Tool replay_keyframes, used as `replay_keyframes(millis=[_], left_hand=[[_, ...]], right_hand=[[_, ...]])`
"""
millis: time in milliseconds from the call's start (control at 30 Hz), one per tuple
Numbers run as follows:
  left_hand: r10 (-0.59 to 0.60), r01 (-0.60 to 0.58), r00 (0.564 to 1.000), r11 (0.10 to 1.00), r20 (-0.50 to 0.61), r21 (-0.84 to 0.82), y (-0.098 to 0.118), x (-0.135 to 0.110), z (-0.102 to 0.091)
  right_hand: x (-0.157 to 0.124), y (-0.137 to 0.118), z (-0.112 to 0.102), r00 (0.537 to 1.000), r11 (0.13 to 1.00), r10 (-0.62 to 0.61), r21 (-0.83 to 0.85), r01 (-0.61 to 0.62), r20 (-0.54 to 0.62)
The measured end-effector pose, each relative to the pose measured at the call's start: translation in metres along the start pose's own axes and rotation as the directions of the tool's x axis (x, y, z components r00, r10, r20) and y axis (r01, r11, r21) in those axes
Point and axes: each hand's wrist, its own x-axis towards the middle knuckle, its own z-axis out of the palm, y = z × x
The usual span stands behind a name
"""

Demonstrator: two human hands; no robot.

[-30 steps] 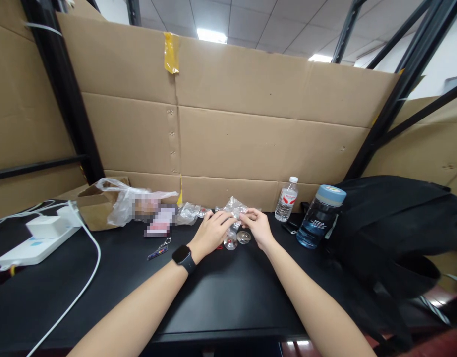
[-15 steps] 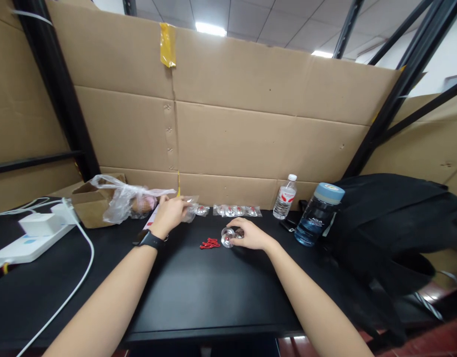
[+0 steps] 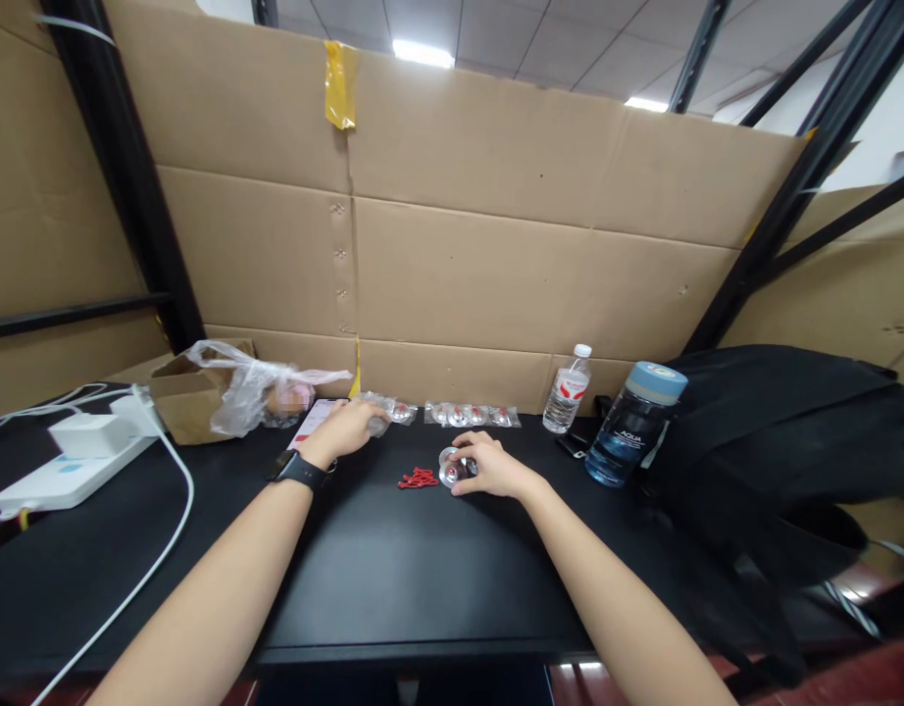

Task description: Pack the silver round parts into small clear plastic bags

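My left hand (image 3: 347,429), with a dark watch on its wrist, reaches to the back of the black table. Its fingertips are curled on a small clear plastic bag (image 3: 379,402) at the left end of a row. Beside that bag lies another bagged shiny disc (image 3: 402,412). My right hand (image 3: 490,465) has thumb and fingers around the edge of a shiny round metal piece (image 3: 450,467) with a red centre, resting on the table. A second shiny piece is partly hidden under its fingers. Just left of it is a small heap of red cord-like pieces (image 3: 418,479).
Several bagged shiny discs (image 3: 472,416) line the back. A clear water bottle (image 3: 568,390) and a blue bottle (image 3: 631,427) stand right, by a black backpack (image 3: 782,441). On the left are a phone (image 3: 314,420), an open carton (image 3: 179,402) and a white power strip (image 3: 74,480).
My left hand has come lower, and the clear bag by its fingers now lies nearer the row. My right hand's fingers have shifted over the shiny piece. The view has moved slightly.
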Motion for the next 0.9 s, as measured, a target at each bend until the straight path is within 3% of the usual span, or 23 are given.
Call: replay_keyframes(millis=[133,300,767,900], left_hand=[[0.188,-0.199,0.977,0.974,-0.101,-0.111,0.026,0.004,0.001],[0.298,-0.307,0.952,0.937,-0.074,-0.168,0.054,0.002,0.005],[0.299,-0.280,0.954,0.925,0.037,-0.259,0.058,0.001,0.020],[0.282,-0.262,0.959,0.891,0.002,-0.371,0.062,0.001,0.019]], right_hand=[[0.000,-0.004,0.003,0.999,0.999,-0.020,-0.044,0.019,-0.039],[-0.001,-0.011,0.004,0.998,0.992,-0.048,-0.121,0.042,-0.050],[0.000,-0.011,0.007,0.999,0.991,-0.007,-0.137,0.001,-0.041],[-0.001,-0.010,0.008,0.995,0.993,-0.052,-0.107,0.043,-0.086]])
